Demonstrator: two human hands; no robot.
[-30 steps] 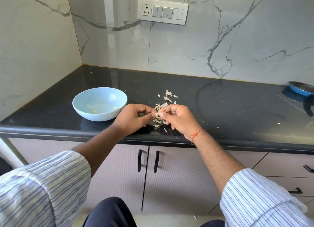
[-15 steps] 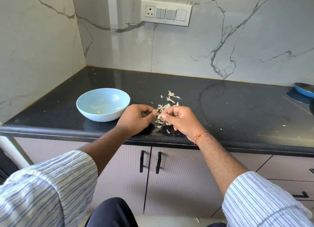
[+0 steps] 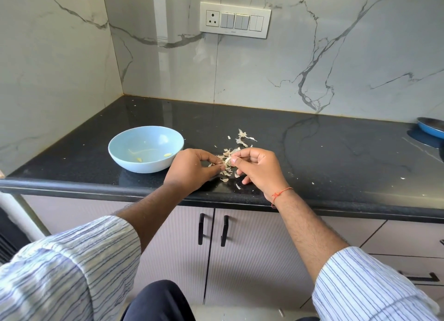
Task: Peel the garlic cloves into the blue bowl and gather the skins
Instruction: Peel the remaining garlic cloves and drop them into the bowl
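My right hand [image 3: 258, 168] pinches a garlic clove [image 3: 227, 161] between thumb and forefinger, the other fingers curled loosely under. My left hand [image 3: 192, 169] meets it, thumb and fingertips closed on a bit of skin at the clove. Both hover over the skins [image 3: 234, 152] scattered on the black counter [image 3: 324, 157], some trailing toward the wall. The blue bowl [image 3: 145, 148] sits just left of my left hand, with two small peeled cloves [image 3: 168, 155] inside. A switch plate [image 3: 235, 20] is on the marble wall; its tiny lettering is too small to read. A blue pan [image 3: 431, 127] shows at the far right.
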